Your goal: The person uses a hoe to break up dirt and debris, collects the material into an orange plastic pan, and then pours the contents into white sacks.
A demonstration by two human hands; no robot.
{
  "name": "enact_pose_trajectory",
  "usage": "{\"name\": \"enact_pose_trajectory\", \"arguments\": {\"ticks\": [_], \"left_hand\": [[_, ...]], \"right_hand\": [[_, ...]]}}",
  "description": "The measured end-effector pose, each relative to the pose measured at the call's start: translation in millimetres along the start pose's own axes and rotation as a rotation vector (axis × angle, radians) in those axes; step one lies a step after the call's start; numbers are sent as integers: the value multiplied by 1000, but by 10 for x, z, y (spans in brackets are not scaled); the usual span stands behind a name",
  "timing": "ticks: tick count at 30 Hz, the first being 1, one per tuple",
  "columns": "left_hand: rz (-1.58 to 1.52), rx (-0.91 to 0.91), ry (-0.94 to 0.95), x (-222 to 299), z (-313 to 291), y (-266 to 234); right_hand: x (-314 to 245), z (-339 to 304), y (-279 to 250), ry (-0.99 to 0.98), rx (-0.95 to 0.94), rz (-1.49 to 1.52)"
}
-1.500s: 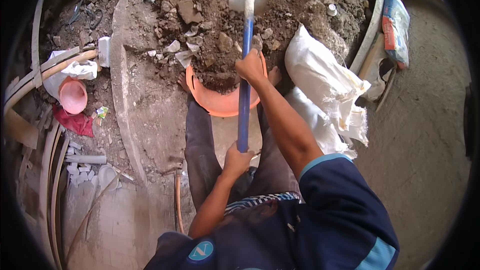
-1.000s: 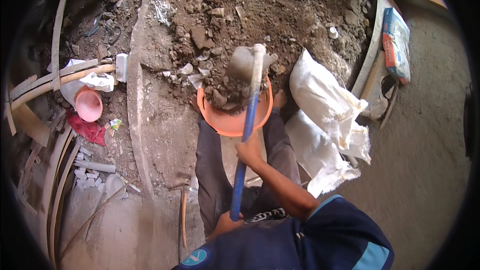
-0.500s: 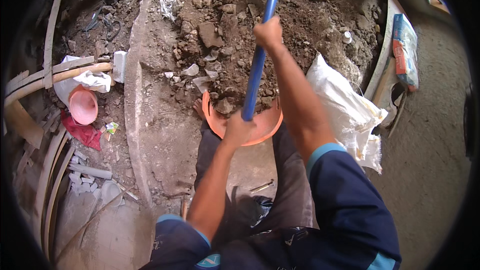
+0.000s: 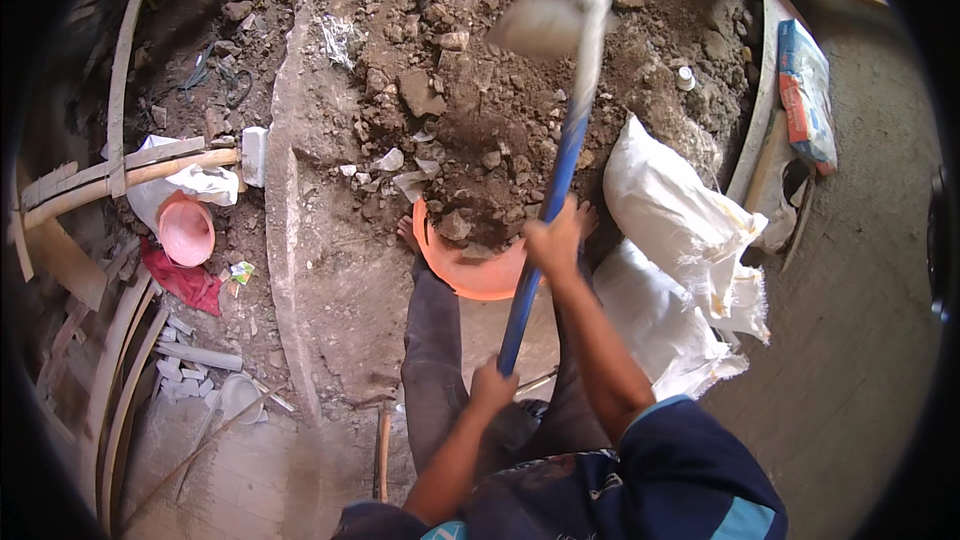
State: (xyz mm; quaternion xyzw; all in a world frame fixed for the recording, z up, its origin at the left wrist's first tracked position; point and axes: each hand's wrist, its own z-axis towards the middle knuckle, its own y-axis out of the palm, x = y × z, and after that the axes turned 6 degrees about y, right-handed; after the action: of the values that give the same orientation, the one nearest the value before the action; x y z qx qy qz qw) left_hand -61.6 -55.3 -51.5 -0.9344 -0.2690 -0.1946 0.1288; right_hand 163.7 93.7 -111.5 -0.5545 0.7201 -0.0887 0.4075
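Observation:
Both my hands are closed around the blue handle of a hoe (image 4: 550, 190). My left hand (image 4: 493, 388) grips its near end, close to my legs. Farther up the shaft is my right hand (image 4: 556, 238). The pale hoe blade (image 4: 538, 20), blurred by motion, is over loose soil and stones (image 4: 490, 90) at the far side. Between my feet sits an orange basin (image 4: 480, 278), its far side open or covered by soil, with dirt and a stone in it. The handle passes over the right part of the basin.
White woven sacks (image 4: 670, 200) lie right of my legs, and a printed bag (image 4: 806, 90) leans beyond a wooden board. On the left are a pink bucket (image 4: 187, 232), a red cloth (image 4: 180, 280), bamboo poles (image 4: 140, 175) and a low concrete ridge (image 4: 288, 240).
The hoe has come back toward me, and its blade has come into fuller view. Both hands have moved down, nearer my body, and the handle is tilted more.

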Motion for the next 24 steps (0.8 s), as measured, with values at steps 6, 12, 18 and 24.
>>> {"name": "enact_pose_trajectory", "arguments": {"ticks": [6,12,18,24], "left_hand": [[119,149,334,900,1842,-1160],[-401,77,58,619,1347,-1269],[-119,168,-42,636,175,-557],[-20,156,-190,448,-858,0]], "right_hand": [[-1228,1685,464,-68,102,113],[-1375,1409,1102,-45,-74,-171],[-649,722,710,31,-247,-159],[432,-392,291,119,-299,35]]}}
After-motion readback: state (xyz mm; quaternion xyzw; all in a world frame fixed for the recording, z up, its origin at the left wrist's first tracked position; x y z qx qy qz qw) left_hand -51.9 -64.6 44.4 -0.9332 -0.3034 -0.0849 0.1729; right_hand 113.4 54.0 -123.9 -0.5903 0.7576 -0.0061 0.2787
